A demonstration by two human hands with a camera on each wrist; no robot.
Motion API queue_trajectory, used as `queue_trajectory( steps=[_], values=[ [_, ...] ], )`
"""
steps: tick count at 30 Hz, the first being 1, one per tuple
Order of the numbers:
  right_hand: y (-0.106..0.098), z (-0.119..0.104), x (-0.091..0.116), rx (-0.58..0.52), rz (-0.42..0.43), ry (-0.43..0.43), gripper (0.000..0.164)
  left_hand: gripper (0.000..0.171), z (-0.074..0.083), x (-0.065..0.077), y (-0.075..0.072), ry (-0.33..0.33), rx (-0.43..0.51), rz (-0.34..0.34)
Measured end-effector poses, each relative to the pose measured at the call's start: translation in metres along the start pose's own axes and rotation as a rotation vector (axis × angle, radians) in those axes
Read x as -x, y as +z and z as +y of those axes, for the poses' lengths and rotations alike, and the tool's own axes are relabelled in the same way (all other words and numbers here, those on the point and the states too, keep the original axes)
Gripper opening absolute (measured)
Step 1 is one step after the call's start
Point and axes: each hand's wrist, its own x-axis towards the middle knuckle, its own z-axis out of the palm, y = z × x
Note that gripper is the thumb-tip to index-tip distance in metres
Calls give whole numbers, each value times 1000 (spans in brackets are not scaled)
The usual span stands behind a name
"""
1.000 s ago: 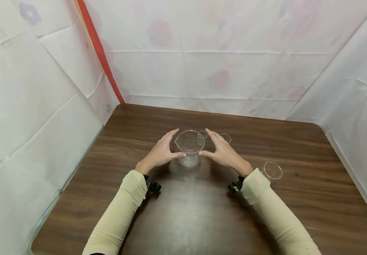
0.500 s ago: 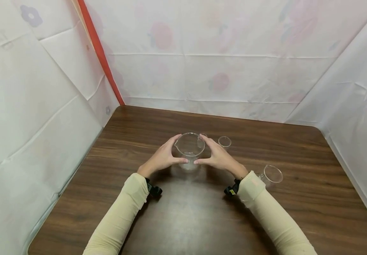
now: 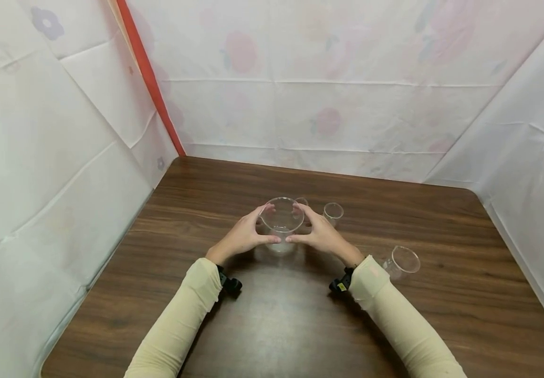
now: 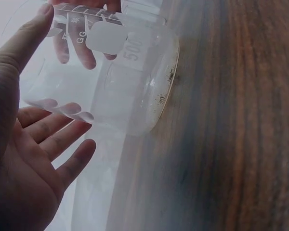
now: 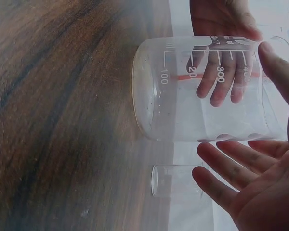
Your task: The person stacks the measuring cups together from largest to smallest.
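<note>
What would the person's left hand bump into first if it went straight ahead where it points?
The large clear cylindrical glass beaker: the left hand curves around its side and seems to touch it, though depth is hard to judge.

In the right wrist view, the glass beaker (image 5: 178,110) carries a printed white scale (image 5: 207,67) with 100 and 300 clear, a 20 whose last digit is lost, and a fainter figure starting 40; the small print beside it shows a 17, the rest too blurred to read. The left wrist view shows a large 500 (image 4: 133,49) on the same glass, with the letters GG (image 4: 81,37) and a few unreadable characters near a plain white patch (image 4: 106,37).
</note>
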Motion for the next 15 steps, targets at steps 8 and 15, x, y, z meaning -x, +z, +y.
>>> queue_trajectory(
  steps=[8, 15],
  values=[
    [1, 1, -1, -42, 8, -10, 90, 91, -1, -1, 1, 13, 12, 19],
    [2, 3, -2, -53, 4, -6, 92, 90, -3, -2, 2, 16, 28, 26]
  ],
)
